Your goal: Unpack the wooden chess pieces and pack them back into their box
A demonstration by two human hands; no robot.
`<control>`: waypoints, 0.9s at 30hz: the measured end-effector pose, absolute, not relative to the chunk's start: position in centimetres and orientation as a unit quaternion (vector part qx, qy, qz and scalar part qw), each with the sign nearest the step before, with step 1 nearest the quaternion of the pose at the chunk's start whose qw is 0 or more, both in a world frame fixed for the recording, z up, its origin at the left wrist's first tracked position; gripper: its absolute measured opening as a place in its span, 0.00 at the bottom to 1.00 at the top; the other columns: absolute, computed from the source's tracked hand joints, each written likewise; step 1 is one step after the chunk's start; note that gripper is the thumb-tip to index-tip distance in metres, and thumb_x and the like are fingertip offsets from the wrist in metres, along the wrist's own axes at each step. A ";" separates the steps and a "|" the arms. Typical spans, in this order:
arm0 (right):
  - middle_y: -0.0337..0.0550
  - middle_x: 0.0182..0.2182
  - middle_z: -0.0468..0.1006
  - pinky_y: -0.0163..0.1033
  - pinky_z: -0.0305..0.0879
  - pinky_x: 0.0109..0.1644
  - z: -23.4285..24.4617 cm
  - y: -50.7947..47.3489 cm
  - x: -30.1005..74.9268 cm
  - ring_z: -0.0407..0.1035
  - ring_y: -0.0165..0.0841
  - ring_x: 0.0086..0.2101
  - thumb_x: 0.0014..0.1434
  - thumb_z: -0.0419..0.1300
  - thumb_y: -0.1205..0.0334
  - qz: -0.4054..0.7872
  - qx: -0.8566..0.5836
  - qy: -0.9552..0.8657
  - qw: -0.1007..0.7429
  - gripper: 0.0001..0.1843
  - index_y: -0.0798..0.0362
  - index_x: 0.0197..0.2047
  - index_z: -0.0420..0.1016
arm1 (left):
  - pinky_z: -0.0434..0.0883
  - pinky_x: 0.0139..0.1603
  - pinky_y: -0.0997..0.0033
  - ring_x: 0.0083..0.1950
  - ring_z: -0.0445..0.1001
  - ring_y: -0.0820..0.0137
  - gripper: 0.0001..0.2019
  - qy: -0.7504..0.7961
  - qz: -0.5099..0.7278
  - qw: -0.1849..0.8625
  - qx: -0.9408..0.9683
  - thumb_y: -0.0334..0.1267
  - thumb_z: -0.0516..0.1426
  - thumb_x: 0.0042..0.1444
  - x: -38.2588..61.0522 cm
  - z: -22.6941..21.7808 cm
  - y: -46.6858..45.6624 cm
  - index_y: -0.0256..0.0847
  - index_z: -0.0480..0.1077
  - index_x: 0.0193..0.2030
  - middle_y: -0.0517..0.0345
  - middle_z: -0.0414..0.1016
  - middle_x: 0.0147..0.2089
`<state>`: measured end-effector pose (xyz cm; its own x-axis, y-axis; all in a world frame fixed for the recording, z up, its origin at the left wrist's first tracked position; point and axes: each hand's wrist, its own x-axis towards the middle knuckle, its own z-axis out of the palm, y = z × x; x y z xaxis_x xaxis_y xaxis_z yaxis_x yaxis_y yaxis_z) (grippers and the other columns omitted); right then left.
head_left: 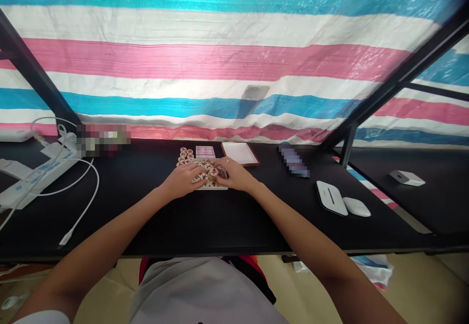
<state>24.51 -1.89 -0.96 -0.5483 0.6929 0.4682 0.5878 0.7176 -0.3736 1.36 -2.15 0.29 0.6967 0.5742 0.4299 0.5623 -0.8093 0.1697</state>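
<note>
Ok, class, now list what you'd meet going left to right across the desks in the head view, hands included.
Power strip → left hand → right hand → blurred dark slab → flat white device with a dark slot → rounded white device → small white block.

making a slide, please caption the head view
Both hands at round, character-marked pieces in a white box on a black table.

room: desk [223,226] before box [212,188] | obstacles left: cable [96,182], power strip [47,170] | right: white device [330,199] | beyond: shallow tray [240,153]
</note>
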 end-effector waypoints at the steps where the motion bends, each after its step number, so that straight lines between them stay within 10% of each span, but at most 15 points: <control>1: 0.48 0.41 0.75 0.48 0.66 0.50 -0.9 -2.0 24.3 0.68 0.41 0.45 0.55 0.60 0.60 0.089 -0.358 -0.880 0.299 0.13 0.50 0.45 0.68 | 0.67 0.48 0.69 0.46 0.73 0.66 0.15 0.305 0.249 0.004 0.919 0.45 0.51 0.62 1.4 0.1 -2.2 0.39 0.70 0.47 0.52 0.76 0.44; 20: 0.46 0.38 0.75 0.44 0.66 0.47 -1.0 -1.9 24.3 0.68 0.38 0.42 0.61 0.56 0.53 0.102 -0.386 -0.866 0.301 0.12 0.50 0.45 0.72 | 0.67 0.46 0.71 0.42 0.73 0.69 0.17 0.348 0.180 0.102 0.914 0.46 0.54 0.58 -0.3 2.3 -1.1 0.42 0.70 0.50 0.55 0.76 0.42; 27: 0.46 0.32 0.72 0.44 0.66 0.42 -2.6 0.4 26.4 0.68 0.39 0.37 0.62 0.52 0.62 0.034 -0.482 -0.819 0.308 0.09 0.52 0.41 0.72 | 0.63 0.33 0.74 0.34 0.72 0.70 0.12 0.443 0.032 0.165 0.881 0.47 0.55 0.51 -3.4 5.1 -0.1 0.43 0.73 0.34 0.61 0.76 0.33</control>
<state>26.42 0.39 -2.64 -0.3446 0.8113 0.4723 0.7692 0.5325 -0.3533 -3.43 -0.12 5.11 0.6058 0.7906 -0.0886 0.7692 -0.5537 0.3189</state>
